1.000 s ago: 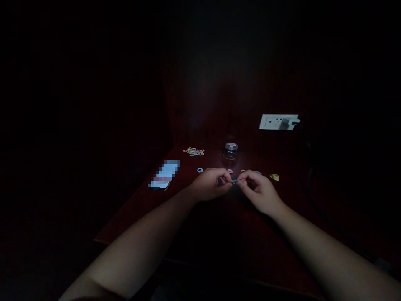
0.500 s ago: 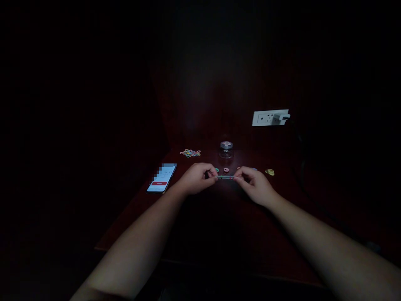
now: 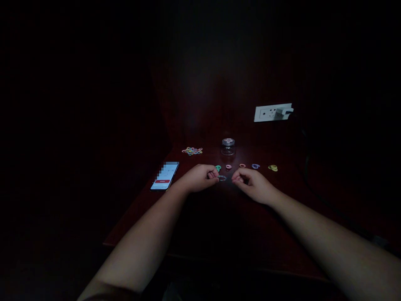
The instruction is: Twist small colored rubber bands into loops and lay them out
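left hand [image 3: 202,177] pinches a thin band [image 3: 222,180] — right hand [image 3: 255,184] curls nearby (grip unclear)

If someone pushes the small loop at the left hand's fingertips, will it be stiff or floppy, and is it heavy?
The loop is probably light, since it looks thin and small beside the left hand. Its slender band would likely bend easily. It may also spring back somewhat, as it shows a rounded outline; the dim picture hides its material.
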Demonstrator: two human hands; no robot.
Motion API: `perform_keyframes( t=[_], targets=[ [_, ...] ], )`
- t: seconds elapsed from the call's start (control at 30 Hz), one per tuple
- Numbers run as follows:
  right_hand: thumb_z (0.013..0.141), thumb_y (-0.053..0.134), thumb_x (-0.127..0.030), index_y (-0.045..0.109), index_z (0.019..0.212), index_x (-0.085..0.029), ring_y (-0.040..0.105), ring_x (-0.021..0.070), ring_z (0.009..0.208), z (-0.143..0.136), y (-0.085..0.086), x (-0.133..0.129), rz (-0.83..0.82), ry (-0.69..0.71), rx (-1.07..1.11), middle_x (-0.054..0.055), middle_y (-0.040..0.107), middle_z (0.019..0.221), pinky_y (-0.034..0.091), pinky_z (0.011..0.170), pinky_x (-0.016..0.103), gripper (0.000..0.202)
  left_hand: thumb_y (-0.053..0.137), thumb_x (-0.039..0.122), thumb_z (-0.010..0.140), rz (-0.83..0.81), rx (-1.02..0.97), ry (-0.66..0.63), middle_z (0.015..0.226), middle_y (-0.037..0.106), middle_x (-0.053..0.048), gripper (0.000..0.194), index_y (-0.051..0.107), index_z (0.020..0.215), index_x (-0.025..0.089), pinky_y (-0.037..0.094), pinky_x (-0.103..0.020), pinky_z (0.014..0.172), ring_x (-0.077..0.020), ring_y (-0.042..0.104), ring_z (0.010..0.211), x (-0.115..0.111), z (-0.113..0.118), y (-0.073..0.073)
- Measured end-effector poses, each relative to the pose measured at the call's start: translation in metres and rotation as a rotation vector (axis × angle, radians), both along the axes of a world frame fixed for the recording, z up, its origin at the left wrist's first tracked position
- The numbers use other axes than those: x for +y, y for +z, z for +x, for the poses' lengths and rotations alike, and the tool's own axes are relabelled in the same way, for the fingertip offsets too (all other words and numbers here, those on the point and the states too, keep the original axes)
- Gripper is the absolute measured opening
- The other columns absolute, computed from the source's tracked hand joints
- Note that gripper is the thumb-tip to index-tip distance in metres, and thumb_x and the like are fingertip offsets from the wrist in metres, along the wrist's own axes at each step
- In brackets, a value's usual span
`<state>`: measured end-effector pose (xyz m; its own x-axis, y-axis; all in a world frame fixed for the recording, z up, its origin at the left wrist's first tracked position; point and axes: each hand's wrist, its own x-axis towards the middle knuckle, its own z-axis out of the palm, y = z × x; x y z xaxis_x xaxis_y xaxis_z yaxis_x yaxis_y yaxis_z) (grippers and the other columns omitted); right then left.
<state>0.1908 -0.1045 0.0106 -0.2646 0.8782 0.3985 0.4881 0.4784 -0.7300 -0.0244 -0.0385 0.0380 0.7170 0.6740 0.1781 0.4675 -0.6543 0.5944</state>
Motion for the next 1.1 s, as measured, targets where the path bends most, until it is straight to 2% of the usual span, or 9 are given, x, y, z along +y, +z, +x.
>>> perform_keyframes(
  t=[0.2, 0.33, 0.47, 0.63, 0.8, 1.1],
  targets=[
    [0.082, 0.056, -0.03, 0.059, 0.077, -0.016, 0.044, 0.0101, 0.056, 0.0, -0.004, 0.0, -0.094, 0.058, -0.025, -0.002, 0.049, 0.062, 0.037, 0.051, 0.022, 0.016, 0.058, 0.029, 0.076, 0.028, 0.198, 0.094, 0.076, 0.067, -0.002, 0.018, 0.068, 0.084, 0.016, 0.04, -0.02, 0.058, -0.0114, 0.058, 0.066, 0.02, -0.024, -0.001],
    [0.081, 0.057, -0.03, 0.059, 0.077, -0.015, 0.044, 0.0098, 0.056, 0.0, -0.005, 0.0, -0.131, 0.074, -0.043, -0.002, 0.05, 0.061, 0.037, 0.05, 0.022, 0.016, 0.057, 0.028, 0.076, 0.033, 0.211, 0.131, 0.077, 0.068, -0.002, 0.018, 0.069, 0.083, 0.015, 0.04, -0.02, 0.059, -0.0114, 0.059, 0.066, 0.025, -0.027, -0.003],
    [0.082, 0.057, -0.031, 0.059, 0.079, -0.015, 0.044, 0.0099, 0.056, -0.001, -0.004, -0.001, -0.15, 0.076, -0.039, -0.002, 0.051, 0.062, 0.037, 0.051, 0.023, 0.016, 0.059, 0.029, 0.077, -0.027, 0.109, 0.11, 0.076, 0.066, -0.002, 0.019, 0.067, 0.084, 0.013, 0.042, -0.019, 0.06, -0.0111, 0.058, 0.066, 0.018, -0.018, -0.002],
    [0.081, 0.059, -0.033, 0.06, 0.086, -0.016, 0.046, 0.01, 0.057, -0.002, -0.004, -0.002, -0.148, 0.079, 0.009, -0.002, 0.051, 0.066, 0.037, 0.052, 0.022, 0.018, 0.059, 0.029, 0.08, -0.185, 0.053, -0.023, 0.075, 0.065, -0.003, 0.02, 0.064, 0.086, 0.011, 0.041, -0.019, 0.056, -0.0098, 0.056, 0.063, -0.001, 0.003, -0.005],
    [0.083, 0.057, -0.033, 0.06, 0.076, -0.015, 0.043, 0.0097, 0.055, -0.001, -0.005, -0.003, -0.172, 0.107, -0.055, -0.002, 0.051, 0.061, 0.035, 0.05, 0.022, 0.019, 0.061, 0.027, 0.08, -0.234, 0.022, -0.133, 0.077, 0.066, -0.004, 0.018, 0.064, 0.089, 0.011, 0.045, -0.019, 0.059, -0.0101, 0.058, 0.065, -0.016, 0.017, -0.009],
    [0.085, 0.055, -0.035, 0.062, 0.077, -0.016, 0.048, 0.0109, 0.054, 0.0, -0.005, -0.003, -0.177, 0.095, -0.055, 0.001, 0.061, 0.064, 0.037, 0.05, 0.022, 0.022, 0.065, 0.024, 0.078, -0.258, 0.05, -0.146, 0.078, 0.067, -0.005, 0.017, 0.065, 0.088, 0.01, 0.046, -0.02, 0.063, -0.0105, 0.06, 0.069, -0.018, 0.019, -0.009]
  ],
)
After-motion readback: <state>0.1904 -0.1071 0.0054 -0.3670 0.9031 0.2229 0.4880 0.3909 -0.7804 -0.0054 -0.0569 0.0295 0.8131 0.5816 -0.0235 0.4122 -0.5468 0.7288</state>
